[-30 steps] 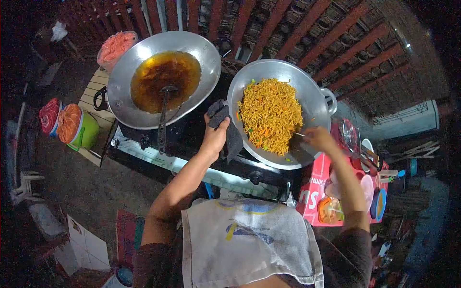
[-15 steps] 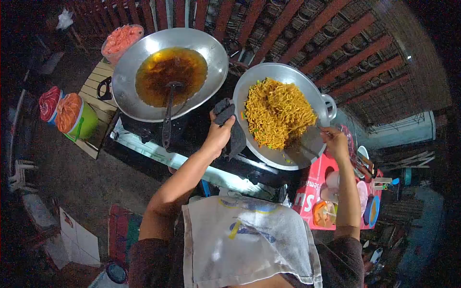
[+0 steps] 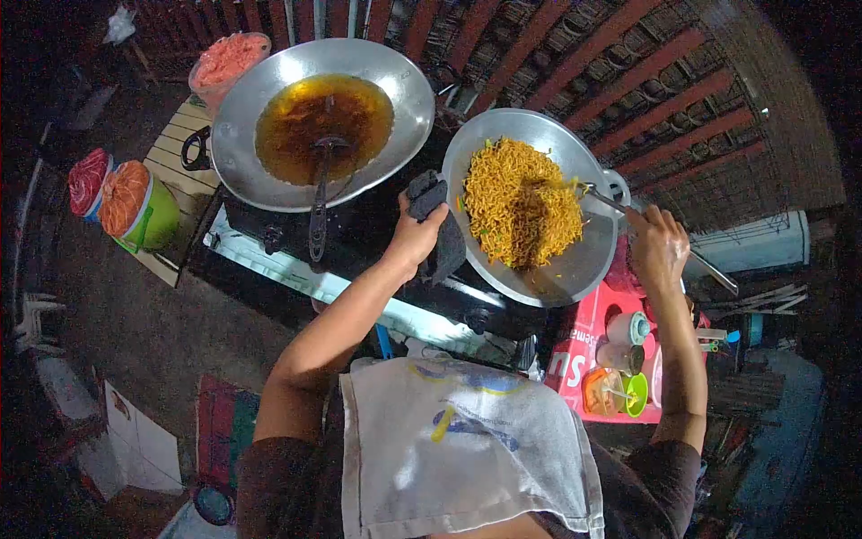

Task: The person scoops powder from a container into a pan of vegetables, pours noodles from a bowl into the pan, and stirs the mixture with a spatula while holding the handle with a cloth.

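Note:
My left hand is closed on a dark folded cloth at the left rim of a metal wok. Whether a wok handle lies under the cloth is hidden. Fried noodles with bits of green and orange are heaped in this wok. My right hand grips a long metal spatula at the wok's right side. Its far end touches the right edge of the noodles, and its blade is mostly out of sight.
A bigger wok of brown oil stands left on the stove, a perforated ladle resting in it. Behind it sits a tub of pink crackers. A red-covered table with jars and cups is at right. Wooden slats rise behind.
My right hand has moved up and outward to the right, bringing the spatula from the wok's lower right to the noodles' upper right edge. The noodle heap has shifted shape. My left hand keeps its hold.

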A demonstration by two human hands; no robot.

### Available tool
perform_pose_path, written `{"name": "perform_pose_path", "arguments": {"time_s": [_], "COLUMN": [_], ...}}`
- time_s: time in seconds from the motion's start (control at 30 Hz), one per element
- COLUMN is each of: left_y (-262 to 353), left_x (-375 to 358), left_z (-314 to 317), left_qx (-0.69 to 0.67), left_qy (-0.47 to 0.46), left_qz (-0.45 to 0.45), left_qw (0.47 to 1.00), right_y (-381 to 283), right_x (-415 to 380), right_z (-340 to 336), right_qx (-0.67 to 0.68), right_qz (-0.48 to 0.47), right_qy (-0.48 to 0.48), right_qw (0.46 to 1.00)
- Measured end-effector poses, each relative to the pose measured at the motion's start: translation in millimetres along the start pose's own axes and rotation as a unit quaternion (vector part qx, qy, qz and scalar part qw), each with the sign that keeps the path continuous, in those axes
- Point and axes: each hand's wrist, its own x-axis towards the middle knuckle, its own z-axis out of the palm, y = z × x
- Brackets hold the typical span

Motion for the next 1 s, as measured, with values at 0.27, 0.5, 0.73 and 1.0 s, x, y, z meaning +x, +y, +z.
{"name": "perform_pose_path", "arguments": {"time_s": [0.27, 0.5, 0.73, 1.0], "left_y": [-2, -2, 1, -2], "left_x": [0, 0, -7, -5], "left_z": [0, 2, 5, 4], "left_qx": [-0.006, 0.002, -0.029, -0.018], "left_qy": [0.001, 0.008, 0.007, -0.001], "left_qz": [0.009, -0.011, -0.033, -0.01], "left_qw": [1.0, 1.0, 0.999, 1.0], "right_y": [14, 56, -91, -67], "right_x": [12, -18, -45, -51], "right_z": [-16, 30, 127, 98], "right_qx": [-0.026, 0.138, 0.37, 0.396], "right_qz": [0.02, -0.065, 0.209, 0.253], "right_qy": [-0.213, -0.461, -0.201, -0.144], "right_qw": [0.976, 0.875, 0.883, 0.871]}}
